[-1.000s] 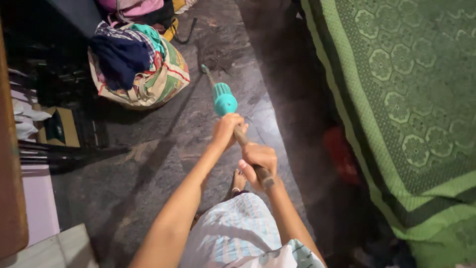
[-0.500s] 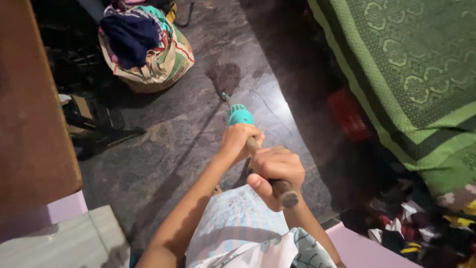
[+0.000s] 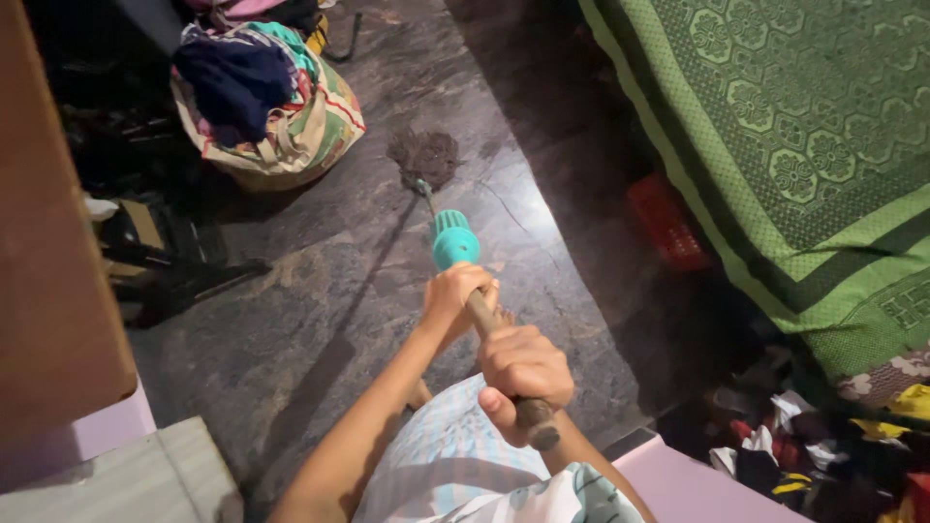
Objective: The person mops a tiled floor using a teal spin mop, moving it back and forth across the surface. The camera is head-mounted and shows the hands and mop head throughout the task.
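- My left grip is wrapped tight around the mop handle just below its teal collar; my right grip is clenched on the same handle nearer its top end, close to my body.
- The mop runs away from both grips, slanting up and to the left across the dark stone floor, and its head rests flat on the floor well ahead of my left grip.
- The handle is brown wood, the collar ribbed and teal, a thin shaft goes on to a grey-brown, stringy mop head.
- A striped cloth bag sits on the floor left of the mop head, stuffed with dark blue and mixed-colour clothes.
- A red basket lies under the edge of the bed, which has a green patterned cover.
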